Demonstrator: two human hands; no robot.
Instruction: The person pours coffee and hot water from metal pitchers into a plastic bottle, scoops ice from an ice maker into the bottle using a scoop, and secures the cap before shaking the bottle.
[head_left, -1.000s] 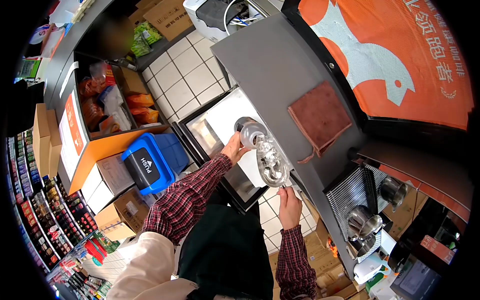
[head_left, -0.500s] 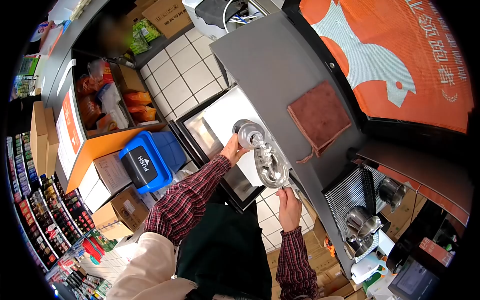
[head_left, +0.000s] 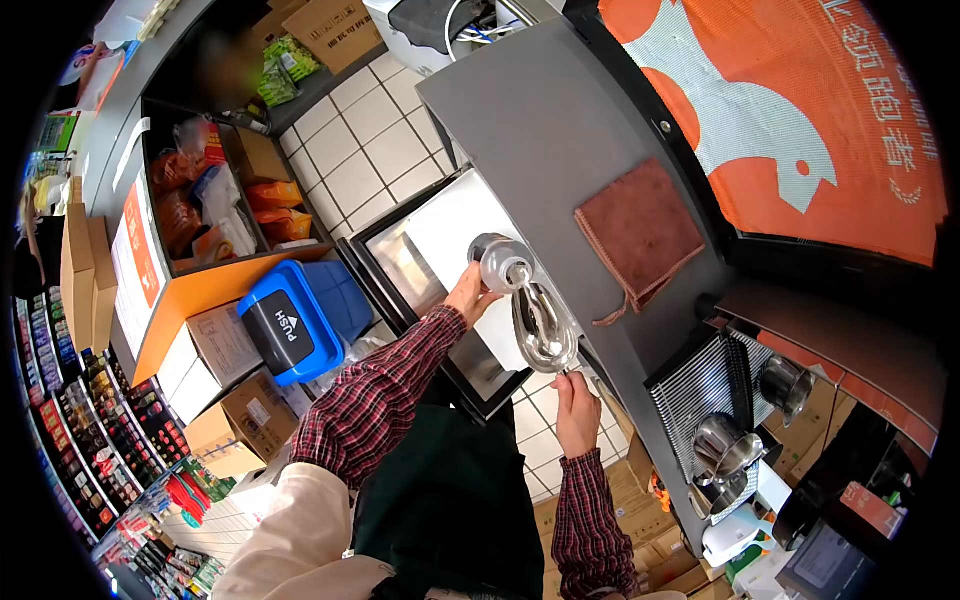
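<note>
My left hand (head_left: pixel 468 298) is closed around a clear bottle-like container (head_left: pixel 494 262), tilted so its round mouth points at the scoop. With its fingers wrapped on the handle, my right hand (head_left: pixel 577 415) grips a shiny metal scoop (head_left: pixel 548 342). The scoop's front end meets or overlaps the container's mouth; whether they touch, I cannot tell. Both are over a white surface (head_left: pixel 430 228) beside a black-framed open door or drawer (head_left: pixel 480 372) under the counter edge. Reflections hide what the scoop and container hold.
On the grey counter (head_left: pixel 520 120) lies a folded brown cloth (head_left: pixel 640 228). Metal pitchers (head_left: pixel 722 445) stand on a drip rack (head_left: pixel 690 400) at right. To the left are a blue bin (head_left: pixel 335 300), a cardboard box (head_left: pixel 240 425) and an orange-edged shelf unit (head_left: pixel 190 300).
Clear or white chunks lay between the scoop and the container's mouth earlier; they no longer show there. Both hands stay in nearly the same place.
</note>
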